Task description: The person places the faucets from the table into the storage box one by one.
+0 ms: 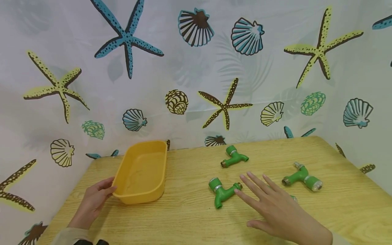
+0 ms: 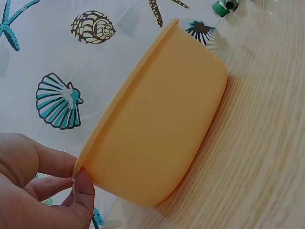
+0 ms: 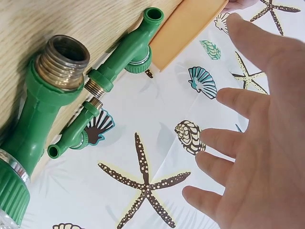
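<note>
My left hand (image 1: 94,200) pinches the rim of a yellow-orange plastic basin (image 1: 140,197) at its near left corner. In the left wrist view, thumb and fingers meet on the edge of that basin (image 2: 152,119). My right hand (image 1: 277,211) is held over the table with its fingers spread, and nothing is in it. Just left of its fingertips lies a green tap (image 1: 223,194) with a ribbed knob. Another green tap (image 1: 303,177) is to its right. Mostly hidden beneath the hand is a further green piece (image 1: 294,198). The right wrist view shows a threaded brass tap end (image 3: 64,62) up close.
Farther back on the wooden table (image 1: 183,221) lies one more green tap (image 1: 234,157). A white curtain (image 1: 190,68) printed with starfish and shells hangs behind the table and along its sides.
</note>
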Motion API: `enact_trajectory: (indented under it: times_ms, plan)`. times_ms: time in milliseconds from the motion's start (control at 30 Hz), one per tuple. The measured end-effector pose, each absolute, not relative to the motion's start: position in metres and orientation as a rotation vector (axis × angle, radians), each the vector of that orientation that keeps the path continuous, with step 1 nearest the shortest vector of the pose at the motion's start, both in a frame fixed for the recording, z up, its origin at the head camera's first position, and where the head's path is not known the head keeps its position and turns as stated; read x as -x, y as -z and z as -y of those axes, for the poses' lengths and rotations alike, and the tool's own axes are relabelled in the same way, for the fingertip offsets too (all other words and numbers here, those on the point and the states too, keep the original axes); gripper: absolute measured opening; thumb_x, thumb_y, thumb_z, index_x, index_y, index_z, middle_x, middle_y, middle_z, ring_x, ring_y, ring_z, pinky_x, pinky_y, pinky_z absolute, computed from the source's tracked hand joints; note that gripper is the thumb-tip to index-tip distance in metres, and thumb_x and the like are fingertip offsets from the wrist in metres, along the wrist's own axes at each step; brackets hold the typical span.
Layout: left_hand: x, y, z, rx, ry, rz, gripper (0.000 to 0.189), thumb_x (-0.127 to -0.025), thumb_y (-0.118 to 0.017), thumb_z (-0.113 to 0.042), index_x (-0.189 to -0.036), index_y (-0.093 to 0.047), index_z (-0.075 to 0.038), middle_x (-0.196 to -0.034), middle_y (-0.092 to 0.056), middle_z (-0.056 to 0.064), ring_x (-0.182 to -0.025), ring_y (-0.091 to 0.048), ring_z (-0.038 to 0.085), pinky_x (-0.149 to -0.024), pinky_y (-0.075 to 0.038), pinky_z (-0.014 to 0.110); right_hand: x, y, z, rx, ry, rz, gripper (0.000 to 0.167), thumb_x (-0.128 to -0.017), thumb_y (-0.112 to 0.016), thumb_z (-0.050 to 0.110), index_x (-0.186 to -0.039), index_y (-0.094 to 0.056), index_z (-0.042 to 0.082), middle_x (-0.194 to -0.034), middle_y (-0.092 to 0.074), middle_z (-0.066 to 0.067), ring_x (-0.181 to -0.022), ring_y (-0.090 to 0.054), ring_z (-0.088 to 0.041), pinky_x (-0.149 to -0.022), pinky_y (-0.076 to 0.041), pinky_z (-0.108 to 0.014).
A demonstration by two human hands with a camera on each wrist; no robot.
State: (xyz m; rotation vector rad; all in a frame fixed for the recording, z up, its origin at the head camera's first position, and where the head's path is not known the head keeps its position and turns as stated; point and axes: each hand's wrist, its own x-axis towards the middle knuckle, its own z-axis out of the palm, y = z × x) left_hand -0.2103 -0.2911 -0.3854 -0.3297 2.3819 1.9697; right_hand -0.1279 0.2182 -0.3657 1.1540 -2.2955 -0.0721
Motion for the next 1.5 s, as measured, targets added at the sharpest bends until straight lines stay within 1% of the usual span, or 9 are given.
enact_trajectory:
  times_ms: [100, 300, 500, 633, 867, 1000, 1133, 1267, 1500]
  plan:
    - [0.210, 0.386, 0.289, 0.342, -1.999, -2.344, 0.059, -0.095, -0.057, 0.000, -0.146, -0.029, 0.012, -0.108, -0.057, -0.001, -0.083, -0.055, -0.002, -0.074, -0.050, 0.019, 0.128, 0.366, -0.218, -1.152, 0.078, 2.297, 0.088, -0.075, -0.072, 0.059, -0.143, -0.045, 0.011, -0.158, -0.018, -0.015, -0.143, -0.019, -0.031, -0.116, 0.004, -0.037]
    - [0.208, 0.387, 0.284, 0.320, -2.000, -2.326, 0.061, -0.095, -0.058, -0.001, -0.147, -0.028, 0.010, -0.117, -0.054, 0.003, -0.084, -0.055, -0.005, -0.076, -0.050, 0.018, 0.128, 0.365, -0.218, -1.142, 0.093, 2.311, 0.088, -0.074, -0.072, 0.059, -0.143, -0.045, 0.011, -0.157, -0.020, -0.016, -0.143, -0.020, -0.031, -0.116, 0.005, -0.037]
    - [0.207, 0.387, 0.283, 0.301, -2.016, -2.313, 0.061, -0.095, -0.057, -0.001, -0.147, -0.027, 0.010, -0.108, -0.056, -0.005, -0.086, -0.056, -0.005, -0.078, -0.050, 0.018, 0.128, 0.365, -0.219, -1.138, 0.091, 2.319, 0.088, -0.075, -0.072, 0.059, -0.144, -0.045, 0.012, -0.157, -0.022, -0.016, -0.142, -0.024, -0.032, -0.115, 0.006, -0.036]
    - [0.207, 0.386, 0.281, 0.305, -1.997, -2.316, 0.061, -0.096, -0.057, -0.002, -0.147, -0.027, 0.009, -0.121, -0.051, 0.005, -0.087, -0.054, -0.005, -0.078, -0.049, 0.018, 0.128, 0.365, -0.219, -1.145, 0.081, 2.327, 0.088, -0.075, -0.072, 0.059, -0.144, -0.045, 0.011, -0.158, -0.020, -0.014, -0.141, -0.025, -0.033, -0.115, 0.007, -0.036]
    - [0.205, 0.385, 0.275, 0.325, -1.989, -2.310, 0.061, -0.096, -0.058, -0.002, -0.147, -0.028, 0.009, -0.125, -0.047, 0.011, -0.087, -0.053, -0.003, -0.078, -0.049, 0.018, 0.127, 0.364, -0.221, -1.151, 0.068, 2.321, 0.089, -0.075, -0.071, 0.060, -0.145, -0.044, 0.012, -0.155, -0.027, -0.016, -0.138, -0.030, -0.034, -0.115, 0.006, -0.036]
    - [0.204, 0.385, 0.273, 0.313, -1.972, -2.304, 0.060, -0.097, -0.056, -0.003, -0.148, -0.026, 0.008, -0.141, -0.034, 0.022, -0.089, -0.052, -0.006, -0.080, -0.048, 0.017, 0.128, 0.364, -0.220, -1.146, 0.067, 2.323, 0.090, -0.075, -0.071, 0.061, -0.146, -0.043, 0.014, -0.156, -0.025, -0.016, -0.137, -0.033, -0.035, -0.115, 0.007, -0.035]
    - [0.202, 0.384, 0.272, 0.296, -1.981, -2.291, 0.061, -0.097, -0.056, -0.003, -0.149, -0.025, 0.008, -0.145, -0.029, 0.024, -0.090, -0.052, -0.006, -0.080, -0.048, 0.017, 0.128, 0.364, -0.220, -1.140, 0.067, 2.319, 0.092, -0.074, -0.072, 0.060, -0.147, -0.041, 0.014, -0.158, -0.020, -0.014, -0.136, -0.033, -0.035, -0.115, 0.006, -0.036]
    - [0.201, 0.383, 0.270, 0.301, -1.972, -2.287, 0.060, -0.097, -0.055, -0.002, -0.149, -0.025, 0.008, -0.145, -0.027, 0.023, -0.089, -0.052, -0.006, -0.080, -0.048, 0.017, 0.129, 0.364, -0.219, -1.148, 0.056, 2.307, 0.090, -0.075, -0.071, 0.061, -0.146, -0.042, 0.014, -0.157, -0.021, -0.015, -0.139, -0.028, -0.035, -0.116, 0.005, -0.039]
    - [0.196, 0.383, 0.266, 0.288, -1.949, -2.293, 0.060, -0.097, -0.055, -0.004, -0.148, -0.026, 0.009, -0.145, -0.028, 0.024, -0.090, -0.052, -0.005, -0.080, -0.048, 0.018, 0.130, 0.365, -0.218, -1.151, 0.029, 2.298, 0.087, -0.080, -0.061, 0.067, -0.146, -0.042, 0.014, -0.156, -0.023, -0.015, -0.143, -0.019, -0.033, -0.116, 0.004, -0.043]
